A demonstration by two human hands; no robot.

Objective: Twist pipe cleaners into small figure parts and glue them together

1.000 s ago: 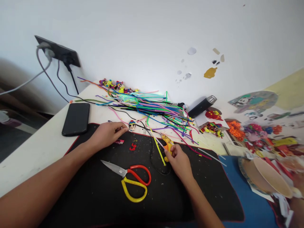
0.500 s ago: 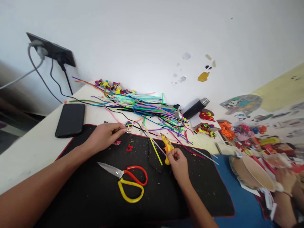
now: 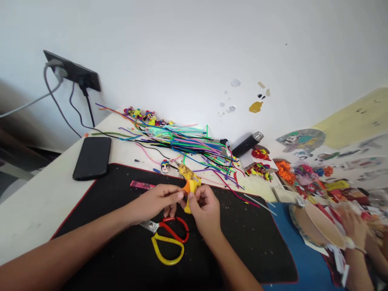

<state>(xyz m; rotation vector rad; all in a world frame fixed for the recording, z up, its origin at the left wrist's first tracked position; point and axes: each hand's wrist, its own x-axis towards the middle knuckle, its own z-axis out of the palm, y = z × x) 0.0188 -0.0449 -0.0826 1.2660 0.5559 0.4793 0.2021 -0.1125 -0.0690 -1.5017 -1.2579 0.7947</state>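
A yellow glue gun (image 3: 189, 176) with an orange trigger is upright over the black mat (image 3: 242, 238), its nozzle pointing up and left. My right hand (image 3: 206, 208) grips its handle. My left hand (image 3: 160, 202) is closed at the gun's left side, its fingertips by the trigger; whether they pinch something small is hidden. A small doll head (image 3: 165, 166) with a white face and coloured hat lies at the mat's back edge. Scissors with a red and a yellow handle (image 3: 168, 242) lie below my hands, blades partly covered by my left hand.
Colourful pipe cleaners (image 3: 194, 141) lie along the wall. A black phone (image 3: 92, 157) is at the left, a pink strip (image 3: 142, 184) on the mat. A black flask (image 3: 247, 144) and small figures stand behind. At the right are a round basket (image 3: 298, 226) and another person's hands (image 3: 353, 224).
My left hand has let go of the doll head and moved right to the glue gun. The gun and my right hand have shifted left.
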